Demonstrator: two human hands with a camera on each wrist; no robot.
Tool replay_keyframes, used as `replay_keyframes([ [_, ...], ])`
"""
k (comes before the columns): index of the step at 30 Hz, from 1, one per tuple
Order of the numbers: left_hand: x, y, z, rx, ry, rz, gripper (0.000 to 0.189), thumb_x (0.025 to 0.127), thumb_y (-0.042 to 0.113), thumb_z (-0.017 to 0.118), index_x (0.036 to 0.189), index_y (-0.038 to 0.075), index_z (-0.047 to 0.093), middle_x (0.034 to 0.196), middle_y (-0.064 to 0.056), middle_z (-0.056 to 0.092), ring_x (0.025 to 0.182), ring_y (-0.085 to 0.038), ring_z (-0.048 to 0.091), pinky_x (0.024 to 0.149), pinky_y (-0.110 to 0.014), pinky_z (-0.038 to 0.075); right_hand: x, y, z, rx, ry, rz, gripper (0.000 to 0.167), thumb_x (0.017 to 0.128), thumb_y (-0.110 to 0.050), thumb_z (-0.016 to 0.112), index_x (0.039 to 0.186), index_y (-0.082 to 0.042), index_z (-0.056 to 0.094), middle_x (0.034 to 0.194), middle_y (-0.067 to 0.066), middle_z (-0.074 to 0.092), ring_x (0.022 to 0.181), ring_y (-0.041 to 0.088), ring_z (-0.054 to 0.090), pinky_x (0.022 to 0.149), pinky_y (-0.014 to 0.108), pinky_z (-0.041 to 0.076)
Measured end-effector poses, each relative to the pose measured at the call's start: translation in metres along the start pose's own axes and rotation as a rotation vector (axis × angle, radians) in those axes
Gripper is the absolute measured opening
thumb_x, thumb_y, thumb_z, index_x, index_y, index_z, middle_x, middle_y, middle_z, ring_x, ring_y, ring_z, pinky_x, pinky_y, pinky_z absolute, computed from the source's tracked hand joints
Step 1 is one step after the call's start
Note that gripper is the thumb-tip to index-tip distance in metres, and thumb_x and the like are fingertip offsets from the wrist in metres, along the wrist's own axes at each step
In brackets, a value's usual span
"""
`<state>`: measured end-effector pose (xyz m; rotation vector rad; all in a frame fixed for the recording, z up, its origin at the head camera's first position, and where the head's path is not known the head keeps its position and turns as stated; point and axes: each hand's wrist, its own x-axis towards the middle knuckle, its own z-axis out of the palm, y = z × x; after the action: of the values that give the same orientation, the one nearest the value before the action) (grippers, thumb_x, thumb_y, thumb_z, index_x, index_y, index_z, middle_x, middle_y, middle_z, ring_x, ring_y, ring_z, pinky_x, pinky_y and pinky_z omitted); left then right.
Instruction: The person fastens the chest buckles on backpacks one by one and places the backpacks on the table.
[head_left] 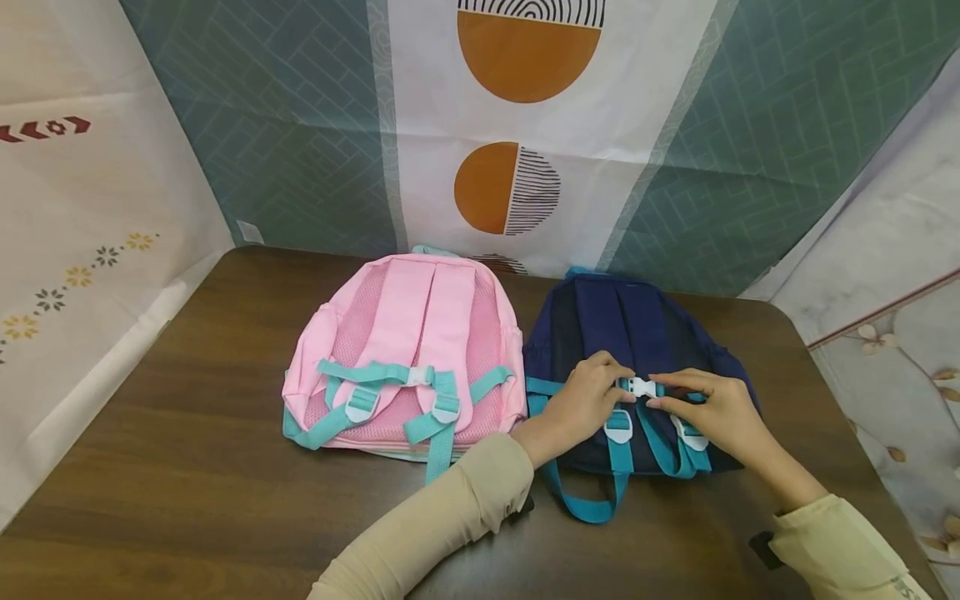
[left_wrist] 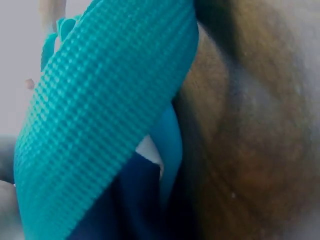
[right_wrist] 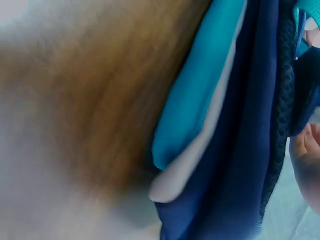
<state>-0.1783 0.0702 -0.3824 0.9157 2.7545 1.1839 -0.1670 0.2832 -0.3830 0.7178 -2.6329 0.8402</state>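
A navy backpack (head_left: 667, 325) lies with its shoulder straps facing up on the table's right half. Over its straps, both hands meet at a white side-release buckle (head_left: 642, 387) on a teal chest strap. My left hand (head_left: 587, 398) pinches the buckle's left end, and my right hand (head_left: 716, 410) pinches its right end between thumb and fingers. The two buckle halves sit together; whether they are fully clicked, I cannot tell. Teal webbing (left_wrist: 105, 100) fills much of the left wrist view. In the right wrist view, fingers (right_wrist: 311, 145) show beside the backpack's navy side (right_wrist: 240, 165).
A pink backpack (head_left: 397, 333) lies to the left, its teal chest strap joined by a pale buckle (head_left: 418, 377). Both bags rest on a dark wooden table (head_left: 187, 433). Patterned cloth (head_left: 300, 125) hangs behind. A teal loop (head_left: 592, 510) trails toward the front.
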Motion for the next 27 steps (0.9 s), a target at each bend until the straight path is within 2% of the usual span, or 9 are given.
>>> replay_keyframes([
  [6, 0.001, 0.001, -0.002, -0.036, 0.025, 0.009, 0.029, 0.090, 0.014, 0.061, 0.117, 0.004, 0.065, 0.105, -0.006, 0.060, 0.088, -0.009, 0.060, 0.068, -0.005, 0.042, 0.004, -0.006, 0.002, 0.006, -0.042, 0.086, 0.031, 0.073, -0.014, 0.079, 0.103, -0.009, 0.073, 0.087, -0.002, 0.070, 0.070, -0.002, 0.056, 0.057, 0.014, 0.045],
  [10, 0.002, 0.003, -0.009, -0.016, 0.012, 0.004, 0.029, 0.089, 0.019, 0.062, 0.114, 0.006, 0.067, 0.102, -0.005, 0.061, 0.084, -0.007, 0.060, 0.067, -0.005, 0.041, 0.007, -0.005, 0.002, -0.016, -0.050, 0.074, 0.031, 0.073, -0.015, 0.080, 0.102, -0.010, 0.073, 0.089, -0.001, 0.071, 0.073, -0.002, 0.058, 0.060, 0.013, 0.046],
  [17, 0.002, -0.001, -0.007, -0.011, 0.008, -0.036, 0.027, 0.089, 0.021, 0.062, 0.112, 0.008, 0.068, 0.100, -0.003, 0.061, 0.074, -0.004, 0.055, 0.062, -0.006, 0.040, 0.010, -0.003, 0.002, -0.074, -0.074, 0.017, 0.032, 0.072, -0.016, 0.080, 0.102, -0.011, 0.073, 0.089, -0.002, 0.071, 0.072, 0.006, 0.060, 0.059, 0.019, 0.049],
  [20, 0.002, -0.002, -0.006, 0.011, -0.033, -0.044, 0.027, 0.090, 0.023, 0.062, 0.113, 0.009, 0.068, 0.100, -0.002, 0.060, 0.073, -0.002, 0.052, 0.062, -0.005, 0.040, 0.007, -0.005, 0.003, -0.097, -0.082, -0.017, 0.032, 0.071, -0.014, 0.080, 0.103, -0.011, 0.072, 0.091, -0.002, 0.070, 0.076, 0.012, 0.063, 0.062, 0.022, 0.051],
  [23, 0.001, -0.004, -0.010, 0.040, -0.089, -0.031, 0.028, 0.092, 0.023, 0.059, 0.115, 0.009, 0.067, 0.104, -0.001, 0.060, 0.078, -0.002, 0.054, 0.065, -0.005, 0.041, 0.004, -0.008, 0.003, -0.119, -0.092, -0.047, 0.033, 0.073, -0.013, 0.079, 0.105, -0.011, 0.071, 0.097, 0.000, 0.069, 0.086, 0.018, 0.065, 0.067, 0.027, 0.053],
  [27, 0.000, -0.009, -0.027, 0.072, -0.136, -0.001, 0.032, 0.096, 0.026, 0.053, 0.122, 0.009, 0.062, 0.115, -0.003, 0.060, 0.099, -0.008, 0.059, 0.082, -0.012, 0.045, 0.002, -0.013, 0.003, -0.128, -0.110, -0.021, 0.036, 0.081, -0.018, 0.073, 0.116, -0.010, 0.065, 0.112, 0.009, 0.064, 0.103, 0.028, 0.060, 0.077, 0.042, 0.051],
])
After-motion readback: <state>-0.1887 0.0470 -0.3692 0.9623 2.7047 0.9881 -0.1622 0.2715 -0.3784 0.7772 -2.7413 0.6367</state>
